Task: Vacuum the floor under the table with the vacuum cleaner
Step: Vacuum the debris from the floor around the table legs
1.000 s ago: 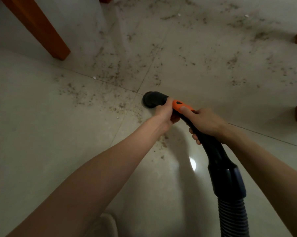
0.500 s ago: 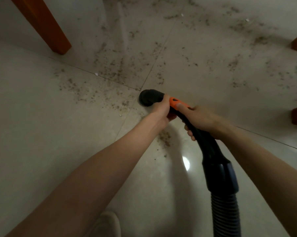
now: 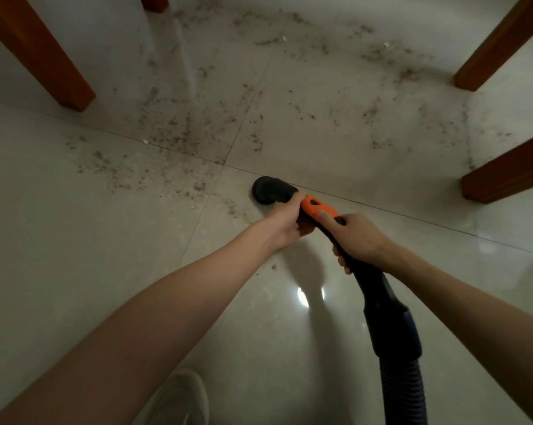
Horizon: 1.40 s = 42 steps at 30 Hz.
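Nozzle (image 3: 271, 190): I have its black mouth down on the tile, just right of the grout crossing; a second ago it sat on the crossing itself, so I have pulled it back a little.
Left hand (image 3: 286, 223): I curl my fingers round the vacuum pipe right behind the nozzle.
Right hand (image 3: 355, 237): I grip the handle, thumb on the orange grip (image 3: 319, 207); the ribbed hose (image 3: 403, 391) trails toward me.
Dirt (image 3: 173, 139): the thick patch by my wrists has shrunk to a few specks, so I judge that stroke worked.
Remaining: crumbs lie thick between the table legs (image 3: 49, 61), ahead and left; I judge most of the job is left.
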Tool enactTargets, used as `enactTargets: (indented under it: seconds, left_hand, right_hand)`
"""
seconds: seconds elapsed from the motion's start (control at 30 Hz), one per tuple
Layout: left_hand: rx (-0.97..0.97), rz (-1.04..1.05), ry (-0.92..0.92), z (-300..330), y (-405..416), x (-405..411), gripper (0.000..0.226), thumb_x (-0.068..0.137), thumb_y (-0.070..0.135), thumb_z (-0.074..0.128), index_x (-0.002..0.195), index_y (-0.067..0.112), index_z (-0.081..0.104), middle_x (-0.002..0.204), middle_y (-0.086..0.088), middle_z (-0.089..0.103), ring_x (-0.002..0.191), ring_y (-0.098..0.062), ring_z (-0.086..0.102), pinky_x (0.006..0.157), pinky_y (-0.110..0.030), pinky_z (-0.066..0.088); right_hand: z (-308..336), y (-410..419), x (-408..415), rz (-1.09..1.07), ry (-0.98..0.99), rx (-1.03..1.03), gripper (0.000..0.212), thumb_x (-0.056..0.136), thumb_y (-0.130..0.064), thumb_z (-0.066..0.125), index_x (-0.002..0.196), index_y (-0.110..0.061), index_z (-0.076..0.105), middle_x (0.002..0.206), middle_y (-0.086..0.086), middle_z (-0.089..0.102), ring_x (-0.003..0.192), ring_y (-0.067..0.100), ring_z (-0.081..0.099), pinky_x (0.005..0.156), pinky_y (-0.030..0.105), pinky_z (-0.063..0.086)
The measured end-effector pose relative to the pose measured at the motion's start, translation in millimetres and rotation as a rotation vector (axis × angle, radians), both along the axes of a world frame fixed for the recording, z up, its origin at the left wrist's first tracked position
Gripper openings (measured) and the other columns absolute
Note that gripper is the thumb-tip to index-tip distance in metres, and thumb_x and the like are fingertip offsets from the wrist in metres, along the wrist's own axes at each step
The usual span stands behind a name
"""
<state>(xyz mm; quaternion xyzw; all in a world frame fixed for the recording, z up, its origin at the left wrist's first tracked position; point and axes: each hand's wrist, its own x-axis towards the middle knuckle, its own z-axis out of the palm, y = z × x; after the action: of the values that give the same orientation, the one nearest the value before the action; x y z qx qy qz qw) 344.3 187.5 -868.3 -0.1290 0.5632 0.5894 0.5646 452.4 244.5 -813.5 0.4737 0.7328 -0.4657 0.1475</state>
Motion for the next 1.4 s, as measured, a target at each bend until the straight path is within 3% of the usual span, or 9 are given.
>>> enactTargets:
  seconds: [0.13, 0.2, 0.37, 0.43, 0.6, 0.87, 1.07, 1.27, 1.4]
  left_hand:
    - [0.010, -0.087, -0.023, -1.0, 7.2, 28.2, 0.022, 0.097, 0.027, 0.047, 0.109, 0.008, 0.051, 0.093, -0.010, 0.059, 0.081, -0.020, 0.058, 0.061, -0.029, 0.047]
    - [0.013, -0.111, -0.040, -1.6, 11.7, 42.6, 0.030, 0.096, 0.028, 0.049, 0.118, 0.007, 0.050, 0.098, -0.011, 0.059, 0.084, -0.020, 0.058, 0.063, -0.028, 0.047]
    - [0.015, -0.181, -0.021, -1.1, 21.3, 78.0, 0.029, 0.095, 0.033, 0.049, 0.111, 0.009, 0.052, 0.094, -0.008, 0.057, 0.081, -0.015, 0.054, 0.065, -0.025, 0.042]
    - [0.002, -0.207, 0.003, -3.5, 23.3, 89.7, 0.031, 0.095, 0.034, 0.049, 0.113, 0.009, 0.052, 0.094, -0.006, 0.058, 0.084, -0.015, 0.054, 0.069, -0.025, 0.040]
    - [-0.015, -0.282, 0.007, -2.4, 26.6, 109.5, 0.019, 0.097, 0.036, 0.046, 0.092, 0.017, 0.051, 0.094, -0.003, 0.057, 0.093, -0.016, 0.054, 0.085, -0.029, 0.036]
    - [0.001, -0.252, -0.052, -4.3, 13.5, 144.6, 0.022, 0.098, 0.033, 0.044, 0.088, 0.014, 0.052, 0.085, -0.005, 0.057, 0.079, -0.015, 0.055, 0.070, -0.024, 0.043]
    - [-0.002, -0.174, -0.050, -3.7, 4.6, 151.0, 0.022, 0.098, 0.027, 0.045, 0.086, 0.010, 0.051, 0.083, -0.008, 0.056, 0.079, -0.016, 0.056, 0.071, -0.026, 0.048]
    - [-0.021, -0.127, -0.010, -1.6, -0.1, 136.6, 0.025, 0.098, 0.027, 0.046, 0.085, 0.007, 0.053, 0.087, -0.012, 0.058, 0.088, -0.022, 0.058, 0.094, -0.038, 0.047]
    - [0.000, -0.112, -0.025, -2.4, -7.0, 131.2, 0.023, 0.098, 0.025, 0.046, 0.085, 0.007, 0.053, 0.084, -0.011, 0.058, 0.084, -0.020, 0.058, 0.087, -0.035, 0.049]
  right_hand:
    - [0.9, 4.1, 33.6, -0.038, -0.007, -0.046, 0.053, 0.094, -0.054, 0.047, 0.089, -0.002, 0.055, 0.057, 0.008, 0.057, 0.039, 0.017, 0.054, 0.041, 0.024, 0.047]
    - [4.5, 8.9, 50.8, -0.103, 0.020, -0.193, 0.055, 0.091, -0.056, 0.050, 0.091, -0.001, 0.054, 0.057, 0.008, 0.057, 0.041, 0.018, 0.054, 0.043, 0.024, 0.047]
    - [8.6, 10.0, 81.8, -0.302, 0.101, -0.528, 0.042, 0.092, -0.046, 0.049, 0.093, -0.004, 0.049, 0.058, 0.006, 0.053, 0.044, 0.017, 0.052, 0.044, 0.024, 0.046]
    - [7.7, 8.9, 89.5, -0.343, 0.108, -0.494, 0.039, 0.094, -0.043, 0.047, 0.100, -0.004, 0.052, 0.061, 0.006, 0.053, 0.044, 0.015, 0.051, 0.043, 0.023, 0.046]
    - [0.3, 0.7, 104.1, -0.368, 0.046, -0.236, 0.045, 0.096, -0.048, 0.044, 0.103, -0.004, 0.053, 0.063, 0.009, 0.052, 0.040, 0.015, 0.049, 0.042, 0.026, 0.046]
    - [5.1, -3.7, 137.8, -0.339, 0.029, -0.308, 0.050, 0.097, -0.047, 0.043, 0.110, 0.000, 0.053, 0.055, 0.008, 0.051, 0.037, 0.016, 0.047, 0.039, 0.024, 0.044]
    - [6.3, -6.1, 140.6, -0.288, 0.034, -0.329, 0.054, 0.097, -0.048, 0.042, 0.111, 0.003, 0.054, 0.056, 0.008, 0.052, 0.039, 0.016, 0.048, 0.039, 0.024, 0.044]
    - [4.5, -13.9, 124.5, -0.261, 0.051, -0.286, 0.050, 0.097, -0.048, 0.042, 0.104, 0.000, 0.053, 0.059, 0.009, 0.052, 0.039, 0.016, 0.049, 0.040, 0.025, 0.045]
    - [5.3, -15.4, 119.8, -0.231, 0.021, -0.287, 0.047, 0.097, -0.048, 0.042, 0.100, -0.002, 0.052, 0.059, 0.009, 0.053, 0.038, 0.015, 0.049, 0.040, 0.024, 0.045]
